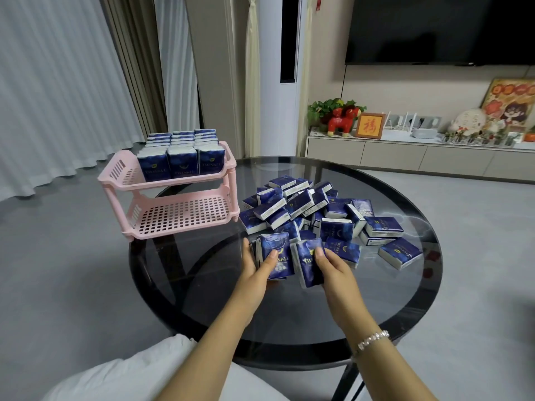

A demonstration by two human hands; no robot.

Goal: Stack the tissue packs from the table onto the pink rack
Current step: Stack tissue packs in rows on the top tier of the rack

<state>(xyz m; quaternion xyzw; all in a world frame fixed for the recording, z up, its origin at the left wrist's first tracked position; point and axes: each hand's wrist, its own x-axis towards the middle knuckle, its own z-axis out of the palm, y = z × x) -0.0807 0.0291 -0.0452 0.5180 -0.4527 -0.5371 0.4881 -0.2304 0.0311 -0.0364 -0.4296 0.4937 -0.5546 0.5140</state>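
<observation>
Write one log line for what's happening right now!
left hand: holds tissue pack | right hand: holds second pack | pink rack: top tier filled, bottom tier bare | pile: on table

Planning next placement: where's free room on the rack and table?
Free: the pink rack's lower shelf, fully bare, and the table glass nearer than both hands. Crowded: top shelf, packed upright, and the loose pile right of the rack.

A home living room: wall-mounted television (440, 27), low cabinet (405, 154) with ornaments, long curtains (58, 82).
</observation>
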